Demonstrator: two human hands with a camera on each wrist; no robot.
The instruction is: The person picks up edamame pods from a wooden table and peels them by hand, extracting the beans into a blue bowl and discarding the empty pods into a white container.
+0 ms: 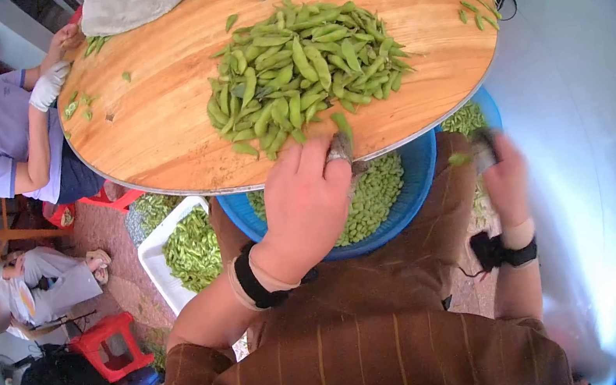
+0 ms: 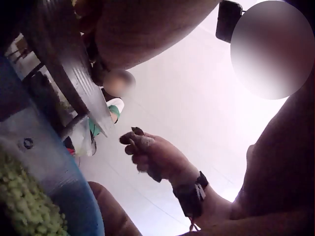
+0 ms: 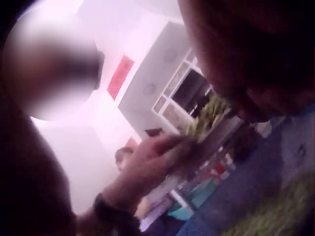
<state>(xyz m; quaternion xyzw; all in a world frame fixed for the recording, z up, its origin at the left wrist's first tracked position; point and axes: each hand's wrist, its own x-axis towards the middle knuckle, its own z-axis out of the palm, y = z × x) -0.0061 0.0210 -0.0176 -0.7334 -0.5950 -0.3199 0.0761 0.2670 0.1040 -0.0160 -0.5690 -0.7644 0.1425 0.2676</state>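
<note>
At the near table edge my left hand (image 1: pixel 305 197) bends its fingers over the rim, a grey wrap (image 1: pixel 338 149) on its thumb. An edamame pod (image 1: pixel 342 125) stands up against that thumb, at the front of the pod heap (image 1: pixel 302 67). Off to the right, my right hand (image 1: pixel 505 176) is blurred, with a small green piece (image 1: pixel 459 159) at its fingertips; I cannot tell whether it is gripped. In the left wrist view the right hand (image 2: pixel 157 155) has bent fingers and a wrapped thumb. Below the table, a blue basin (image 1: pixel 423 196) on the lap holds shelled beans (image 1: pixel 372 203).
A white tray (image 1: pixel 153 265) of pods stands left of the lap. A second blue basin (image 1: pixel 491 107) sits at the right under the round wooden table (image 1: pixel 157 127). Grey cloth (image 1: pixel 140 3) lies at the back. A person with a white glove (image 1: pixel 49 85) sits at the left, near red stools (image 1: pixel 113 346).
</note>
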